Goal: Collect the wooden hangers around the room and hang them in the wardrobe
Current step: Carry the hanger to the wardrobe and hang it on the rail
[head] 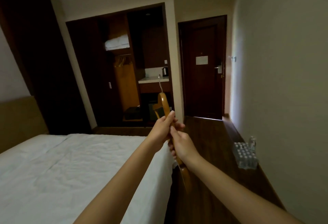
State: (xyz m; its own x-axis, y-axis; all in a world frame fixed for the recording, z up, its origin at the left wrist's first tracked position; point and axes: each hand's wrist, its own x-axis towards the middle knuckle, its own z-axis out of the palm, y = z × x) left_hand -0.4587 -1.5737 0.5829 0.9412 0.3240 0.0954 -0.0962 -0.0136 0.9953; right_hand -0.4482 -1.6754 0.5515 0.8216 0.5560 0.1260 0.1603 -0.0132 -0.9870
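Gripped by my left hand and right hand, fingers curled round it, one wooden hanger stands at frame centre, hook up. Several hangers hang in the wardrobe, upper centre; this one is not yet hung. Bed edge lies lower left; open floor ahead gives passage.

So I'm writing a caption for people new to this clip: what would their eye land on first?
First the wooden hanger at centre frame, gripped by the left hand above and the right hand below, held out toward the open wardrobe at the back, where more hangers hang on the rail under folded white bedding. Next the white bed filling the lower left, and the pack of water bottles by the right wall.
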